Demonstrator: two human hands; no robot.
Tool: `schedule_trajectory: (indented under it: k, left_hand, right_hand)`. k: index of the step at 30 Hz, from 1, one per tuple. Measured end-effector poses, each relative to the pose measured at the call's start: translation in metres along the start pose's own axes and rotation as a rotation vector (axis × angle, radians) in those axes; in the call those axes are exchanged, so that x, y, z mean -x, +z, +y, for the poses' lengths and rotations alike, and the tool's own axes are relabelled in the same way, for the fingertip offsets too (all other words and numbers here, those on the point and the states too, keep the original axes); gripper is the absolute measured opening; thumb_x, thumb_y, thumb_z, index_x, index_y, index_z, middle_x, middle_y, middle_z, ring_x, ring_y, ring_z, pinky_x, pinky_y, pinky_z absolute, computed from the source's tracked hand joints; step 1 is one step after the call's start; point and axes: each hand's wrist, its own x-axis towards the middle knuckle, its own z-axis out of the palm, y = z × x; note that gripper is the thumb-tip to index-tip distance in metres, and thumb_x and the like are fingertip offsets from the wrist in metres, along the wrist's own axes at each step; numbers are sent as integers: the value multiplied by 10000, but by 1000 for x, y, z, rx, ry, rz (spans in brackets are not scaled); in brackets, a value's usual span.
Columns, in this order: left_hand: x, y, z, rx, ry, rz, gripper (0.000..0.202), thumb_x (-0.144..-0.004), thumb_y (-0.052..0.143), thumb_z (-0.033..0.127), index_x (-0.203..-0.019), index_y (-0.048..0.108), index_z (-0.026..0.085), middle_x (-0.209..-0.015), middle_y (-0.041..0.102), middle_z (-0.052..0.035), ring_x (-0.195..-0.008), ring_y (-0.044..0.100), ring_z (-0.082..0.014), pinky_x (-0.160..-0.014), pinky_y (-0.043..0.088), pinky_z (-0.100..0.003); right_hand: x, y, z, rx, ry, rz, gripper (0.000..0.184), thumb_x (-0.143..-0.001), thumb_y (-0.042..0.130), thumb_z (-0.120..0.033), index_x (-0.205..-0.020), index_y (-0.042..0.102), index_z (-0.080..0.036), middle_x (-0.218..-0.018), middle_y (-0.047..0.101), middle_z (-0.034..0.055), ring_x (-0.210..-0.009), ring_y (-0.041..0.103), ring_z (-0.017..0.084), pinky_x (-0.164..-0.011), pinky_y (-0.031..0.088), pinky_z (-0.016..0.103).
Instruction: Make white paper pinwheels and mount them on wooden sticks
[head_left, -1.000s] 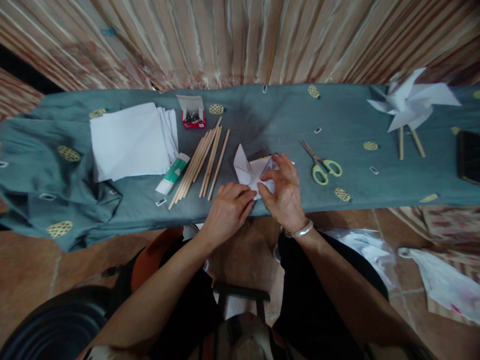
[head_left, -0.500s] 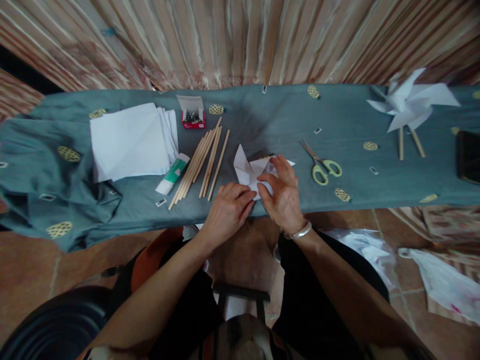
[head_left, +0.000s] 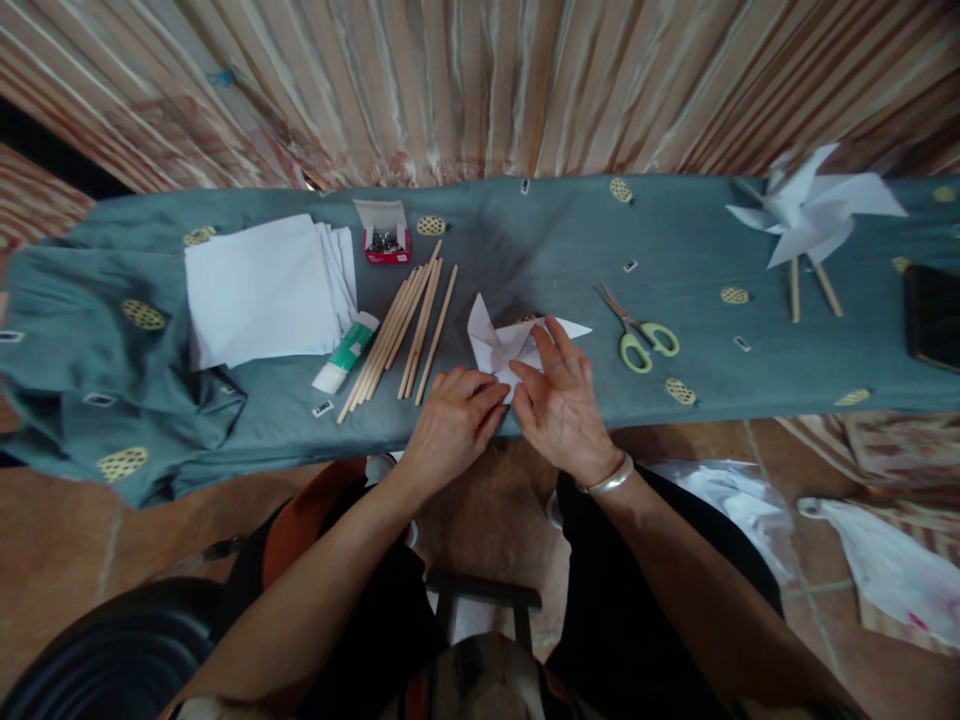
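Note:
A folded white paper pinwheel (head_left: 485,338) lies near the front edge of the table, its pointed blades standing up at the left and right. My left hand (head_left: 454,418) pinches the paper at its near-left side, fingers curled together. Over the right part of the pinwheel, my right hand (head_left: 564,408) has its fingers apart, with fingertips at the paper; they partly cover it. Several wooden sticks (head_left: 397,325) lie to the left of the hands. Green-handled scissors (head_left: 637,335) rest to the right, blades pointing away from me.
A stack of white paper (head_left: 255,290), a green-and-white glue tube (head_left: 346,352) and an open red box of small metal pins (head_left: 387,243) are at the left. Pinwheels on sticks (head_left: 814,210) and a dark phone-like object (head_left: 932,315) lie at the right, on the green cloth (head_left: 555,235).
My right hand's fingers have straightened and spread out over the paper, and its lower blade sits flatter. My left hand keeps its pinch. The view has shifted slightly.

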Motion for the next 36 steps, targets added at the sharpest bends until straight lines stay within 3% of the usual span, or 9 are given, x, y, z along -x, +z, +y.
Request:
schedule_trajectory:
  k: [4,8,16,25,29,33,36]
  left_hand:
    - [0,-5,-4,74,-41,73,253,-923,505,282,-1087,658,166,-1014,658,-94,-952,586,-220,-850,464,-400]
    - [1,-11,-11,143,-99,149,258,-926,504,291,-1054,678,152,-979,665,-94,-941,600,-204,-845,483,-373]
    - [3,-13,-16,140,-95,181,244,-930,503,308,-993,700,178,-916,680,-69,-888,618,-182,-816,494,-346]
    - [5,-20,-17,210,-161,211,239,-913,525,318,-966,711,180,-924,691,-73,-912,630,-189,-853,506,-356]
    - [5,-14,-21,444,-317,273,296,-890,552,367,-1084,672,177,-1027,695,-83,-952,649,-187,-864,520,-348]
    - [3,-8,-23,798,-430,333,572,-865,580,426,-1373,430,210,-1257,622,-127,-1097,632,-206,-931,508,-380]
    - [0,-9,-18,1049,-507,297,595,-887,543,440,-1402,351,210,-1290,604,-152,-1186,592,-223,-991,473,-428]
  right_hand:
    - [2,-7,-1,-50,-41,-60,368,-812,544,-271,-1158,600,-159,-1508,353,164,-1455,169,346,-1077,288,539]
    - [2,-6,-1,-53,-37,-56,406,-777,554,-237,-1170,589,-141,-1508,347,185,-1454,171,347,-1089,270,533]
    - [3,1,1,-55,-31,-21,330,-811,500,-188,-1122,607,-166,-1492,379,160,-1450,193,330,-1080,279,539]
    - [-5,12,3,-31,5,39,227,-834,489,-143,-963,676,-150,-1354,532,175,-1428,266,303,-1073,335,495]
    - [-6,13,5,-45,6,89,236,-811,500,-115,-935,694,-166,-1304,581,146,-1411,308,299,-1069,358,484]
    - [-5,15,8,-81,19,108,264,-806,494,-104,-942,708,-179,-1295,596,124,-1401,331,294,-1061,372,489]
    - [-5,16,11,-130,48,105,272,-821,485,-118,-944,715,-193,-1306,595,110,-1401,333,288,-1057,373,505]
